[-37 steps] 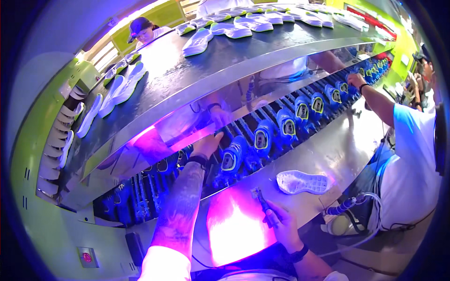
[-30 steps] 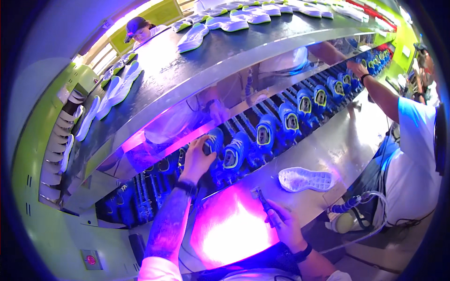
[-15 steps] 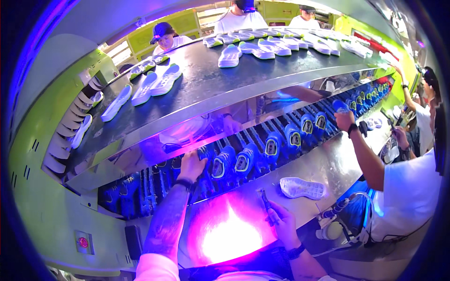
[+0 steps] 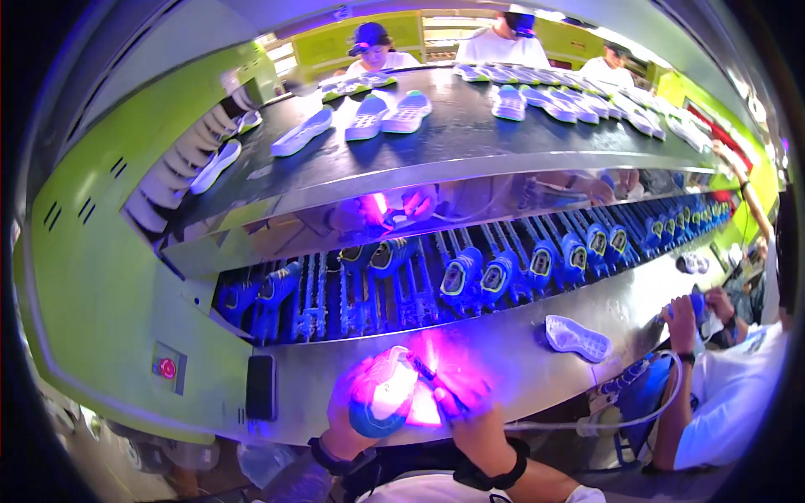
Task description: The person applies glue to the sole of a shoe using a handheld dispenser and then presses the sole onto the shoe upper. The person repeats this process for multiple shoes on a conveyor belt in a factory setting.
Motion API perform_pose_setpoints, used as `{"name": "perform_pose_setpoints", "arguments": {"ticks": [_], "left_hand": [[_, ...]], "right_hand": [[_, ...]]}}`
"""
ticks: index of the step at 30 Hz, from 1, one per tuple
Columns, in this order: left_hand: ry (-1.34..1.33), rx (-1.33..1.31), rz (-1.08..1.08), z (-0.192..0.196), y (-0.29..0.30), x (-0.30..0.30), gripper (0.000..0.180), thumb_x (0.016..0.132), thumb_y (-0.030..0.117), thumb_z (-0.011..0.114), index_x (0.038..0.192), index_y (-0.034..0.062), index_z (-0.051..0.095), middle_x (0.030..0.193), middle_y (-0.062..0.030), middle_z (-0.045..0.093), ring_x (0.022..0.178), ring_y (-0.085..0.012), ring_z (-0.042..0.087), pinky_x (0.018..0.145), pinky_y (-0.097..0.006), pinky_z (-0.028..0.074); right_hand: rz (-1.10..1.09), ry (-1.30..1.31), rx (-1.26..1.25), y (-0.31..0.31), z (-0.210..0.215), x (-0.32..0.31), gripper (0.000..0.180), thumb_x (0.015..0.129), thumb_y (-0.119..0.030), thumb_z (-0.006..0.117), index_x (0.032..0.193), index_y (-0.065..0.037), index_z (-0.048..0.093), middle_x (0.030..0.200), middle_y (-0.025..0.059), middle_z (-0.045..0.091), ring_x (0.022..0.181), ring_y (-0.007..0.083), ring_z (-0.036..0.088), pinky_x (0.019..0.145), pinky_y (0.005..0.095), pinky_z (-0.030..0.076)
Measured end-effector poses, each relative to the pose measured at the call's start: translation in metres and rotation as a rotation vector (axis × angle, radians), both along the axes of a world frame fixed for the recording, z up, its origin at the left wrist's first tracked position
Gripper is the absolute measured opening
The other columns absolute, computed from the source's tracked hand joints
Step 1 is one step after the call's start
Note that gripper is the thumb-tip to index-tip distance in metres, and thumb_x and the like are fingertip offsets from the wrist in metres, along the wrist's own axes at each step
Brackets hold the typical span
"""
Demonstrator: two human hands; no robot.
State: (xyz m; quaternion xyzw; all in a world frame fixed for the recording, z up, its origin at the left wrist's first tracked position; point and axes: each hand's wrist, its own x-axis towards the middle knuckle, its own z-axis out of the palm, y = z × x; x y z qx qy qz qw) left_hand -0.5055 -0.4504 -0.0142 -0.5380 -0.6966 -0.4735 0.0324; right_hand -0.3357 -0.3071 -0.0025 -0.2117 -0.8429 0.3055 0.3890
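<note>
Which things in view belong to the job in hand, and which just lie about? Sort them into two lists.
In the job:
blue shoe, in the left hand
dark-handled tool, in the right hand
row of blue shoes, likely

Lying about, apparently:
loose white sole on the bench
white soles on the dark upper surface
black rectangular object

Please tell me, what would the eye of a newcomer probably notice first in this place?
Probably the bright pink-violet glow at the lower middle, where the left hand holds a shoe and the right hand holds a dark tool against or close to it. Next, perhaps, the row of blue shoes across the middle, and the white soles spread over the dark belt above.
</note>
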Motion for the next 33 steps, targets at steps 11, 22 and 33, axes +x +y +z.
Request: {"name": "perform_pose_setpoints", "arguments": {"ticks": [11, 22, 33], "left_hand": [[0.633, 0.027, -0.325, 0.029, -0.042, -0.030, 0.037, 0.073, 0.012, 0.079, 0.109, 0.0084, 0.070, 0.111, -0.0120, 0.070, 0.109, -0.0328, 0.069, 0.103, -0.049, 0.056], [0.757, 0.107, -0.378, 0.051, -0.049, -0.044, 0.034, 0.084, 0.018, 0.078, 0.117, 0.0180, 0.070, 0.120, -0.0026, 0.068, 0.113, -0.0247, 0.067, 0.102, -0.041, 0.058], [0.672, 0.066, -0.368, 0.045, -0.050, -0.051, 0.034, 0.081, 0.017, 0.076, 0.114, 0.0163, 0.070, 0.119, -0.0056, 0.069, 0.112, -0.0279, 0.068, 0.095, -0.039, 0.061]], "right_hand": [[0.123, -0.088, -0.298, -0.009, 0.055, 0.016, 0.033, 0.089, -0.006, 0.074, 0.121, 0.003, 0.071, 0.106, 0.0184, 0.072, 0.096, 0.0263, 0.071, 0.084, 0.0352, 0.055], [0.097, -0.222, -0.487, -0.017, 0.073, 0.006, 0.031, 0.092, -0.007, 0.072, 0.121, 0.005, 0.071, 0.110, 0.0212, 0.075, 0.096, 0.0229, 0.073, 0.083, 0.0335, 0.058], [0.056, -0.162, -0.461, -0.051, 0.019, 0.029, 0.032, 0.090, -0.004, 0.073, 0.120, 0.006, 0.070, 0.109, 0.0204, 0.075, 0.097, 0.0243, 0.073, 0.086, 0.0326, 0.056]]}}
